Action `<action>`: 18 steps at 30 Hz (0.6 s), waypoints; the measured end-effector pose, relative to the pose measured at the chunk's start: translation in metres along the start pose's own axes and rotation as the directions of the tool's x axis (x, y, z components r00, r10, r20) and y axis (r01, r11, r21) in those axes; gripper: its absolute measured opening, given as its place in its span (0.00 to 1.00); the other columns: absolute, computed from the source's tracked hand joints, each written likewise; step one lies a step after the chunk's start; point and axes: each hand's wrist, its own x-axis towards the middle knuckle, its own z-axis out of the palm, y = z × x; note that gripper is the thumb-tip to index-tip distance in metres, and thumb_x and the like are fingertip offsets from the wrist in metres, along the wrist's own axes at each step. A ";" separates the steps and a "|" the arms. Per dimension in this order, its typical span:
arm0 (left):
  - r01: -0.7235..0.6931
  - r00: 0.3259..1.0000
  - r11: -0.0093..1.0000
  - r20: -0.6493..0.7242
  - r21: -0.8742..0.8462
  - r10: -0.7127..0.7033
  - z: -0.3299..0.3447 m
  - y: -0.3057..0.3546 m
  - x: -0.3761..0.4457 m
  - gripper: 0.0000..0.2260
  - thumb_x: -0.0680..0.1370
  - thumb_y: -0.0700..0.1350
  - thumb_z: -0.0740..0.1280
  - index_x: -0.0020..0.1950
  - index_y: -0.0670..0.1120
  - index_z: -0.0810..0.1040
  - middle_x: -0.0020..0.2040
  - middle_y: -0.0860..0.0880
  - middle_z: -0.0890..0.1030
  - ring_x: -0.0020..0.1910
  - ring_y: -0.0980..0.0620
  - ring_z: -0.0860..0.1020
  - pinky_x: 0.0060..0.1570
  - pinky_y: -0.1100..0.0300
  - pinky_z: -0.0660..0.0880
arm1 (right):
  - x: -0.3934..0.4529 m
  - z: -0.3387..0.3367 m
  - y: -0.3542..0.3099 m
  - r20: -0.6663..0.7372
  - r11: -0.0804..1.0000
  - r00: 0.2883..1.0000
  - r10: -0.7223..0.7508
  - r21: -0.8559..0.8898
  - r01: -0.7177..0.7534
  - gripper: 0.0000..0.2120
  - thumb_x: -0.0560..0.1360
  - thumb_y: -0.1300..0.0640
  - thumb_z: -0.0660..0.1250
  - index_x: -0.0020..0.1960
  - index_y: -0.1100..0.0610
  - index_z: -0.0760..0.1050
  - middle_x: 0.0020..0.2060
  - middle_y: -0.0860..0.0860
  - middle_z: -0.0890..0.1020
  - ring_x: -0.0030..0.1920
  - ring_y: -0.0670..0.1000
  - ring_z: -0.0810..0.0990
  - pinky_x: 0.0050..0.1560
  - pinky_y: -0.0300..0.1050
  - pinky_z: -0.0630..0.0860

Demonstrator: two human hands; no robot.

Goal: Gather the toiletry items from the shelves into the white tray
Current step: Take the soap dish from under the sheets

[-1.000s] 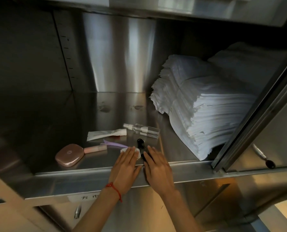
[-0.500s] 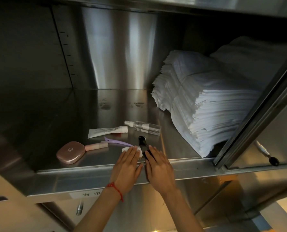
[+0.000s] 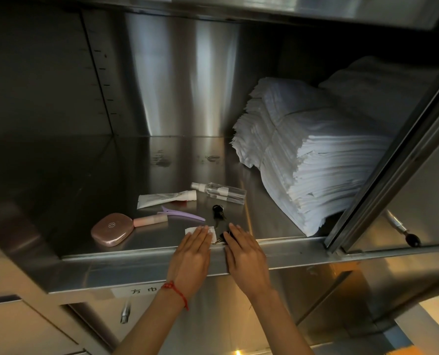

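Note:
On the steel shelf [image 3: 162, 170] lie a pink compact [image 3: 112, 229], a pink stick [image 3: 150, 220], a purple hair clip [image 3: 183, 213], a white tube [image 3: 165, 198], a clear spray bottle [image 3: 219, 192] and a dark bunch of keys [image 3: 217, 211]. My left hand [image 3: 191, 257] lies flat on the shelf's front lip, its fingertips on a small white packet [image 3: 190, 229]. Beside it, my right hand [image 3: 245, 257] rests flat, with a dark object partly under its fingers. The white tray is out of view.
A tall stack of folded white cloths [image 3: 305, 155] fills the shelf's right side. A sliding door frame [image 3: 392, 160] slants across at the right. Below the lip is a labelled cabinet front [image 3: 141, 290] with a metal handle [image 3: 125, 313].
Both hands have stayed flat at the shelf's front lip; the view shifted slightly. Nothing was picked up.

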 end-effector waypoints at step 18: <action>0.002 1.000 0.995 0.005 -0.103 -0.001 -0.011 -0.007 0.002 0.26 0.47 0.34 0.83 0.44 0.41 0.85 0.44 0.43 0.85 0.42 0.48 0.84 0.37 0.53 0.81 | 0.008 -0.002 0.003 0.025 0.984 0.984 -0.179 0.010 0.179 0.21 0.55 0.63 0.82 0.47 0.59 0.84 0.48 0.53 0.85 0.50 0.53 0.83 0.48 0.46 0.81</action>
